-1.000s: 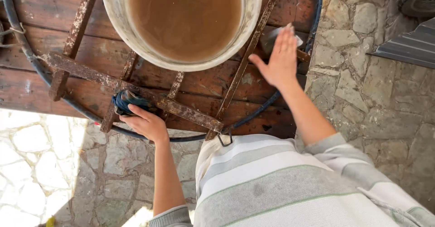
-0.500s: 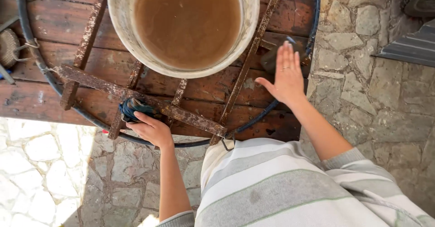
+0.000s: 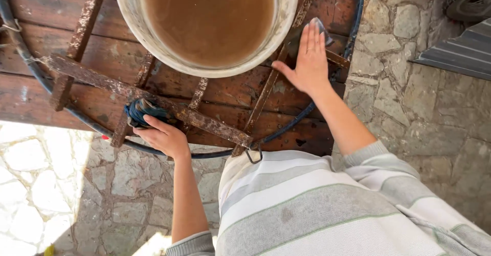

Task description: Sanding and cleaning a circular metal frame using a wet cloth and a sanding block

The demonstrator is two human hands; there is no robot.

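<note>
Looking down: a round wooden cover [image 3: 61, 90] crossed by rusty iron bars [image 3: 153, 100], ringed by a dark hose [image 3: 302, 115], sits on stone paving [image 3: 409, 82].
Left hand [image 3: 163, 138]: at about 7 o'clock from the bucket, fingers curled onto a dark blue bundle [image 3: 143, 110] (cloth or cord, hard to tell which), gripping its lower edge against a rusty bar.
Right hand [image 3: 307, 61]: at about 3 o'clock from the bucket, fingers straight and together, thumb spread wide, palm pressed flat on a grey pad [image 3: 322, 31] that peeks out beyond the fingertips.
Bucket [image 3: 286, 10]: pale, chipped rim, full of cloudy brown water, resting on the bars at 12 o'clock.
Hook [image 3: 254, 156]: small metal loop hanging at the cover's near edge, 6 o'clock.
Clothing: grey-and-white striped top [image 3: 317, 205].
</note>
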